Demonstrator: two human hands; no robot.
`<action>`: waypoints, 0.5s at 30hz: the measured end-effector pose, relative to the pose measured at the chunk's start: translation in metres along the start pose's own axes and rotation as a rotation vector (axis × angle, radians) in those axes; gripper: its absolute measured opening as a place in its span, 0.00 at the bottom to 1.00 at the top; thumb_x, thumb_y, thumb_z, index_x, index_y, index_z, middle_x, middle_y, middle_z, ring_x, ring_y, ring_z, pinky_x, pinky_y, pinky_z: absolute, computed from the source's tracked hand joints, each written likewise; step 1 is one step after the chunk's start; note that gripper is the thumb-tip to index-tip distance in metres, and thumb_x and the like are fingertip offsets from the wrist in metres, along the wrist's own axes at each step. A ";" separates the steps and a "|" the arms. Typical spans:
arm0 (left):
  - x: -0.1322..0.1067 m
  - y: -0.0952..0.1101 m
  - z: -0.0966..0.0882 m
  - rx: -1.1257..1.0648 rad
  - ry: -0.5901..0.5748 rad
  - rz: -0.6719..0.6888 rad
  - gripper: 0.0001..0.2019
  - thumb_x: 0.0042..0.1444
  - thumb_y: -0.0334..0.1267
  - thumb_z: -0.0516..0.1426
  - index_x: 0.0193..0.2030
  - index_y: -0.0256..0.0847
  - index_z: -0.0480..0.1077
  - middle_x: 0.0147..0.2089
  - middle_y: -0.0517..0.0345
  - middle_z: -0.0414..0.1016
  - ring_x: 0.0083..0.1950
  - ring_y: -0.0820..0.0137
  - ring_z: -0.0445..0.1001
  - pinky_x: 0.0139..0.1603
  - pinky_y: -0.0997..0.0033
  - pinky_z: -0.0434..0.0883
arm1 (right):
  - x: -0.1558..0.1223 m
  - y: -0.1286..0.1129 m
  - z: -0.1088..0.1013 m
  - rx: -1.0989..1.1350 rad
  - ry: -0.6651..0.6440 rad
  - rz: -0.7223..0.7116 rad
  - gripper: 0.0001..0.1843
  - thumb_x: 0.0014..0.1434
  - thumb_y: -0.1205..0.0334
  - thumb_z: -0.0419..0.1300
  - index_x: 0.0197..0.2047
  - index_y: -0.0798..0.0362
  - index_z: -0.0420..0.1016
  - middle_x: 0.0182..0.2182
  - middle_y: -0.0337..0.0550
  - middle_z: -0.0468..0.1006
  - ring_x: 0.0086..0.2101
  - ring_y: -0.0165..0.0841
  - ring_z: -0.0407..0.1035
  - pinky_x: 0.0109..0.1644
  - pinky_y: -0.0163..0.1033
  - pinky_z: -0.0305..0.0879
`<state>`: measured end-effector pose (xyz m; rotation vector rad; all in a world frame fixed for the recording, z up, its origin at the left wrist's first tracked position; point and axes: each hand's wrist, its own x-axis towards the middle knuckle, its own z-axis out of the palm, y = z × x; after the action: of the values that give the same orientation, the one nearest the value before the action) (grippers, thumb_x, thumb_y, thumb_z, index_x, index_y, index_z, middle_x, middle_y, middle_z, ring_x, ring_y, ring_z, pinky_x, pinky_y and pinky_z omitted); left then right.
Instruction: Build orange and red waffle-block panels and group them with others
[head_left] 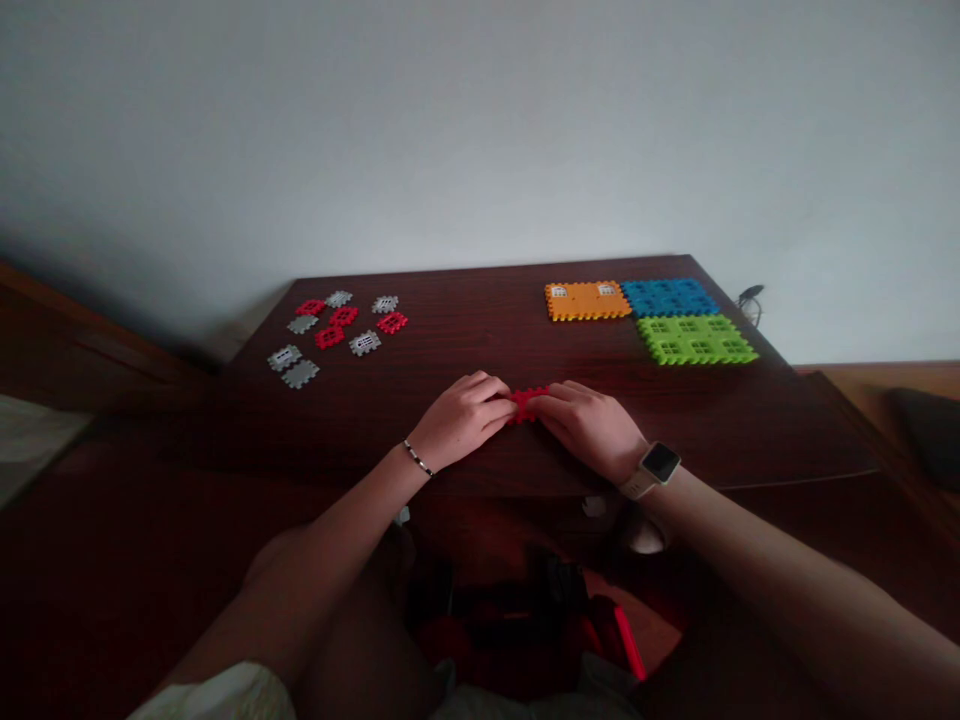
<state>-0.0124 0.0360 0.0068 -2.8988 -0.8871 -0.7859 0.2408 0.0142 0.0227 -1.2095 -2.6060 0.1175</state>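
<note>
Dark wooden surface stretches ahead. Nearest, the left hand and the right hand meet near its front edge, both gripping a red notched plastic tile between them. Farther left lie small gray tiles and small red tiles. Farther right, an orange panel, a blue panel and a green panel sit edge to edge.

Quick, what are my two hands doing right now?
Left hand: closed, holding the red interlocking plastic tile from its left side.
Right hand: closed, holding that tile from its right side.
</note>
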 end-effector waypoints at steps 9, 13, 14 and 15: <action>-0.004 -0.014 -0.024 -0.100 0.028 -0.139 0.05 0.72 0.33 0.61 0.43 0.42 0.79 0.45 0.55 0.79 0.49 0.64 0.75 0.57 0.59 0.74 | -0.012 0.035 -0.011 0.205 0.157 0.119 0.11 0.76 0.58 0.57 0.47 0.49 0.81 0.45 0.47 0.86 0.43 0.40 0.79 0.48 0.42 0.70; -0.011 -0.023 -0.031 -0.144 -0.018 -0.226 0.06 0.70 0.32 0.62 0.39 0.42 0.78 0.43 0.56 0.78 0.47 0.65 0.74 0.54 0.60 0.73 | -0.018 0.051 -0.013 0.241 0.121 0.192 0.09 0.73 0.57 0.61 0.45 0.49 0.81 0.41 0.43 0.86 0.37 0.38 0.79 0.42 0.40 0.67; -0.013 -0.024 -0.031 -0.153 -0.032 -0.249 0.05 0.69 0.33 0.63 0.39 0.42 0.78 0.42 0.56 0.78 0.46 0.65 0.74 0.53 0.61 0.73 | -0.019 0.052 -0.012 0.247 0.104 0.205 0.09 0.72 0.57 0.61 0.45 0.48 0.82 0.39 0.42 0.86 0.36 0.37 0.78 0.41 0.39 0.66; -0.015 -0.024 -0.030 -0.161 -0.044 -0.270 0.05 0.68 0.33 0.63 0.39 0.42 0.79 0.41 0.56 0.77 0.44 0.65 0.74 0.51 0.62 0.73 | -0.020 0.053 -0.011 0.252 0.087 0.216 0.09 0.72 0.57 0.61 0.45 0.48 0.83 0.38 0.42 0.86 0.34 0.36 0.78 0.39 0.39 0.65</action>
<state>-0.0493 0.0440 0.0230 -2.9813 -1.2989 -0.8481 0.2950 0.0332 0.0198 -1.3642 -2.2972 0.4121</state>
